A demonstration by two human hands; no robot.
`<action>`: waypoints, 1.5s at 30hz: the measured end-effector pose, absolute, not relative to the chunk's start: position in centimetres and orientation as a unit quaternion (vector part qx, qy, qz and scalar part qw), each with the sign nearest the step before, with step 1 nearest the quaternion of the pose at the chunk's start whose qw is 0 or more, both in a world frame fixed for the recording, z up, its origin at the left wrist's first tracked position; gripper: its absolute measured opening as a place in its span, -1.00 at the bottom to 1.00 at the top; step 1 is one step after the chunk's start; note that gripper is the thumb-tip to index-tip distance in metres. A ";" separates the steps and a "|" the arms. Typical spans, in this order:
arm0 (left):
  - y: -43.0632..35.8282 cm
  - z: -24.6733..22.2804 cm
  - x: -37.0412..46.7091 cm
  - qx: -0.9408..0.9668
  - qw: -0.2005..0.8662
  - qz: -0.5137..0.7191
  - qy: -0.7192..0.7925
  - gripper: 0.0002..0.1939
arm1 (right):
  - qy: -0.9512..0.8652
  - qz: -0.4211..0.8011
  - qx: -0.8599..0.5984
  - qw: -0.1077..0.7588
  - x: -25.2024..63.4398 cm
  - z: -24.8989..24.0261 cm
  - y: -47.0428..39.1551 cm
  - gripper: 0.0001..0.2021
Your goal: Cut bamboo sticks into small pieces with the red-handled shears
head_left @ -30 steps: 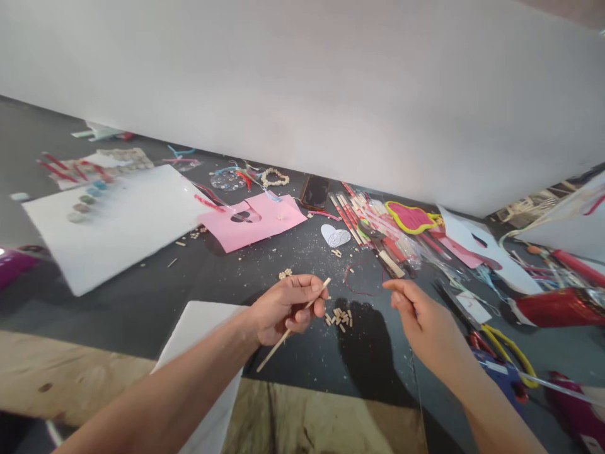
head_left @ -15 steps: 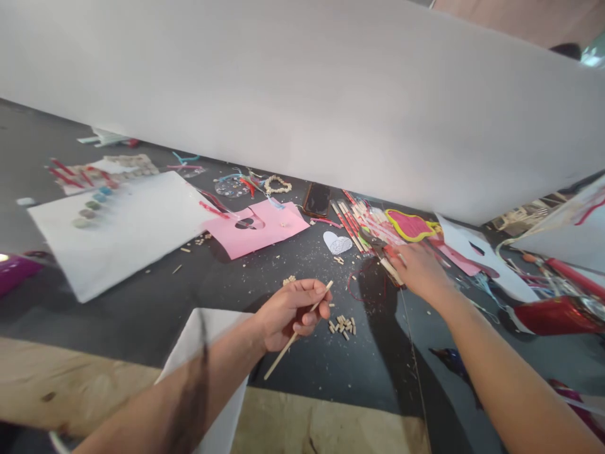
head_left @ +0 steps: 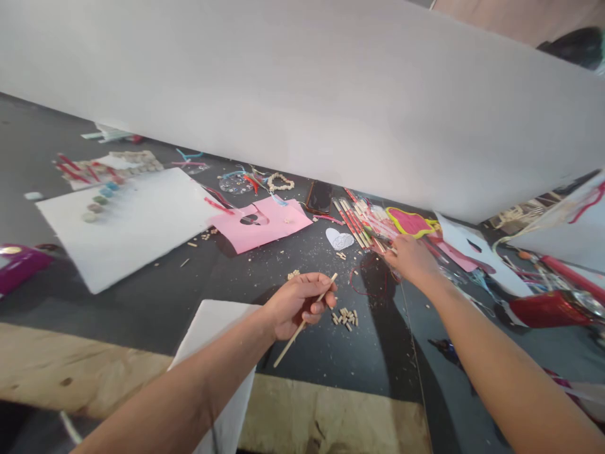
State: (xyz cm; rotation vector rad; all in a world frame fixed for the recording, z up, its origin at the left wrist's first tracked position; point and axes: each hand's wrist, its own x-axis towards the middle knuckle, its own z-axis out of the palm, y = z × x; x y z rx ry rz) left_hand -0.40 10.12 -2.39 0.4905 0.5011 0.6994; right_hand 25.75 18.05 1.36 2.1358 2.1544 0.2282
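Note:
My left hand (head_left: 302,304) is closed around a thin wooden stick (head_left: 297,334), which slants from the fingertips down to the lower left. Just right of it lies a small pile of short cut stick pieces (head_left: 346,319) on the dark table. My right hand (head_left: 412,260) reaches to the near edge of a heap of red and white wrapped sticks (head_left: 352,221). Its fingers are drawn together, and what they hold is hidden. A loop of thin red cord (head_left: 362,287) and a white paper heart (head_left: 339,239) lie between the hands.
Pink paper (head_left: 262,224), a phone (head_left: 319,197) and a bead ring (head_left: 280,182) lie toward the white partition (head_left: 283,94). A white board (head_left: 127,221) is at the left, another white sheet (head_left: 215,328) under my left forearm. A red can (head_left: 543,309) lies at the right.
A dark-jawed tool with red by my right fingers was visible earlier; now it cannot be made out. My right hand has moved slightly. My left hand keeps the stick; the view has shifted a little.

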 end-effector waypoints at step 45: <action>10.4 -2.8 -0.6 0.214 0.863 0.376 0.262 -0.88 | 0.828 -0.147 0.540 -0.039 17.0 -0.9 10.0 -0.89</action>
